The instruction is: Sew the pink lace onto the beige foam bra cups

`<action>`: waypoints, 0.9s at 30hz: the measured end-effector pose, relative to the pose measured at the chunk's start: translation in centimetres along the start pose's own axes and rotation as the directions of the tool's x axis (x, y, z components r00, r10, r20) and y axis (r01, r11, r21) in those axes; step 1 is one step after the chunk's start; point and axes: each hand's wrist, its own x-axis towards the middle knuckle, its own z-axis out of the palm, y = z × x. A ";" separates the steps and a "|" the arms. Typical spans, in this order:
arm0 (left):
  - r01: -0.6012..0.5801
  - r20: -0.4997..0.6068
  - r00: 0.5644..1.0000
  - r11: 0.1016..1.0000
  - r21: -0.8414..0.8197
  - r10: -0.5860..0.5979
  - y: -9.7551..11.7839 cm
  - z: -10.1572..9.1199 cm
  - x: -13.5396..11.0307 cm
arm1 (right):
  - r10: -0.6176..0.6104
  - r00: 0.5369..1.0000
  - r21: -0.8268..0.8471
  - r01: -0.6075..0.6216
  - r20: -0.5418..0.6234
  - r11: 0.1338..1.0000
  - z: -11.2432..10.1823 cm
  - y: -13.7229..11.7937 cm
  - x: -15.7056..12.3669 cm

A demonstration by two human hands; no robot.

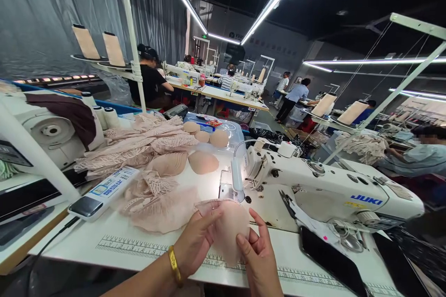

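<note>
In front of the sewing machine (327, 190), both my hands hold a beige bra cup (230, 229) above the table's front edge. My left hand (195, 243), with a gold bracelet at the wrist, pinches its left side. The right hand (260, 253) grips the opposite side, thumb on top and fingers bent behind. The cup's upper edge lies close to the lit needle area (232, 192); whether it touches the presser foot is hidden. Left of it, sheer beige lace fabric (156, 209) spreads over the table. Loose bra cups (204, 162) lie behind.
A heap of lace pieces (149, 137) covers the back left. A white power bank (87, 206) with a cable lies at left. Thread snips (287, 203) and a black phone (329, 260) are at right. Printed rulers (132, 246) run along the front edge. Co-workers sit farther back.
</note>
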 end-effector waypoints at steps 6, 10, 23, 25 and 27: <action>-0.029 -0.093 0.995 0.996 0.086 0.037 0.3 0.4 1.2 | -0.013 1.000 0.020 0.013 0.011 1.000 -0.7 1.2 0.0; -0.036 -0.100 0.994 0.995 0.090 0.045 0.3 0.8 1.0 | -0.004 0.999 0.040 0.002 0.038 0.999 -0.5 1.1 0.1; 0.019 -0.070 0.997 0.999 0.041 -0.016 0.5 1.5 0.9 | -0.029 1.000 -0.005 0.029 0.012 1.000 -0.4 0.9 0.6; 0.048 -0.003 0.999 0.998 0.034 -0.048 0.5 1.7 1.0 | -0.039 0.999 -0.017 0.039 0.010 0.999 -0.5 1.1 0.7; 0.091 0.055 0.994 0.995 0.047 -0.093 0.5 2.0 1.3 | -0.043 0.999 -0.032 0.043 0.022 0.999 -0.7 1.4 0.6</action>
